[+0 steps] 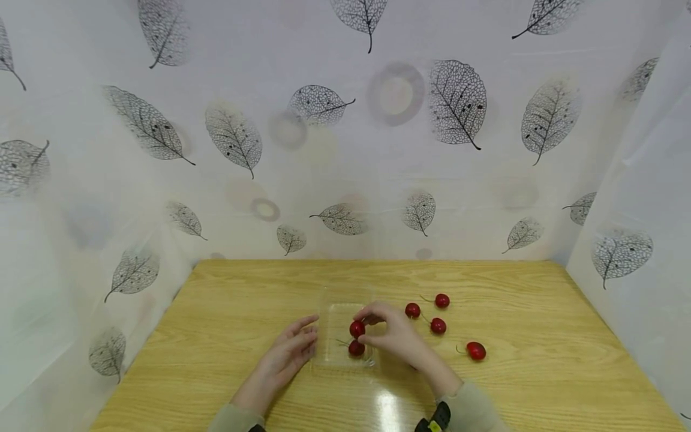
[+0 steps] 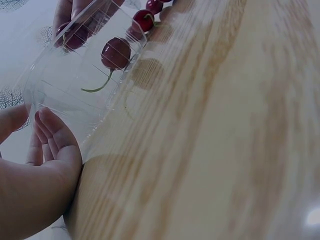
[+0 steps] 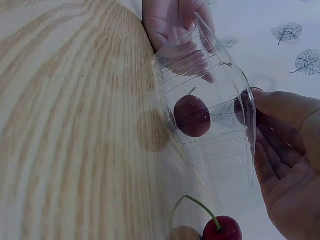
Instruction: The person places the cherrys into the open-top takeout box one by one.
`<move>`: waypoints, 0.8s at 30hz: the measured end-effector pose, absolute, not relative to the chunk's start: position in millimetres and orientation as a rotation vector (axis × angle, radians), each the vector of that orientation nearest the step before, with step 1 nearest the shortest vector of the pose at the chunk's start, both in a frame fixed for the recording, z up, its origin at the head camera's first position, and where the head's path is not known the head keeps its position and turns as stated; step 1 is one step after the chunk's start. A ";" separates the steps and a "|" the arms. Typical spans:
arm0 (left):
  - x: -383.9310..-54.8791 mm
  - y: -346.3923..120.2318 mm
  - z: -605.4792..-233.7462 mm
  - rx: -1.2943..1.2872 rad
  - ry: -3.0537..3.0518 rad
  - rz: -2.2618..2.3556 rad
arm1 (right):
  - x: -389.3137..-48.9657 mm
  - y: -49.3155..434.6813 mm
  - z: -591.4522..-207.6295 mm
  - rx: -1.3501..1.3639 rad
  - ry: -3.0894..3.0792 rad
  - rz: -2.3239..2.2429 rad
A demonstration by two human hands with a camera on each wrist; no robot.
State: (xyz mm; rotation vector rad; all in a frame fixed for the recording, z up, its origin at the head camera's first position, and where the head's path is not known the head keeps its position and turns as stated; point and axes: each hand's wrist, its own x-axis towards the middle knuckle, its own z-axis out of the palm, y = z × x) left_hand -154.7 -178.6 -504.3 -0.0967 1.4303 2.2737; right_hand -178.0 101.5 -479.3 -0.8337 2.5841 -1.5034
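Observation:
A clear plastic container sits on the table with one dark red cherry lying inside it, its stem pointing left. My right hand pinches a second cherry between thumb and fingers at the container's right side; in the right wrist view this held cherry shows just beyond the container's rim. On the opposite side, my left hand rests by the container's left wall with fingers loosely extended. Through the plastic in the left wrist view, the cherry inside touches the container's bottom.
Several loose cherries lie right of the container: one near my right hand, a farther one, one slightly nearer and one at the far right. A leaf-patterned white curtain surrounds the wooden table.

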 end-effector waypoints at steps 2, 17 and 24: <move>-154.9 -178.6 -504.6 -0.098 1.433 2.271 | -177.7 100.5 -480.0 -0.853 2.604 -1.487; -154.9 -180.6 -508.0 -0.071 1.448 2.249 | -173.8 95.9 -477.5 -0.990 2.762 -1.234; -155.2 -180.6 -507.9 -0.084 1.444 2.244 | -172.8 94.7 -477.8 -1.021 2.802 -1.185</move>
